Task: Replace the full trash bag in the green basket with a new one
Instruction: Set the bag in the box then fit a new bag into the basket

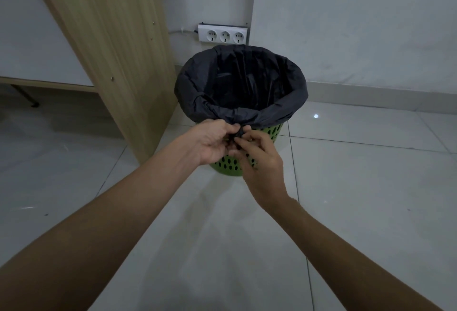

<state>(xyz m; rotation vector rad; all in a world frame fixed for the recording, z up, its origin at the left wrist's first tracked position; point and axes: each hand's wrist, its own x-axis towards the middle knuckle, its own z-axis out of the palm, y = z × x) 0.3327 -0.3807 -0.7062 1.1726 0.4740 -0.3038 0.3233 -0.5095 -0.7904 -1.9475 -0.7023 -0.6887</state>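
Pinching a gathered twist of the black bag (237, 83) at the near rim, the left hand (210, 141) and right hand (259, 162) met (fingers curled on plastic) over the green basket (232, 166) on the floor (358, 199).

One green basket (228, 172). One black trash bag (197, 88). Two hands: left hand (210, 142), right hand (262, 164). One white power strip (222, 28), three sockets (225, 36). One wooden panel (118, 38). One cable (182, 30).

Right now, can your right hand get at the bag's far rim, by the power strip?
Probably yes: nothing stands over the open basket. But right hand and left hand both pinch the near edge of the bag, so it must release first.
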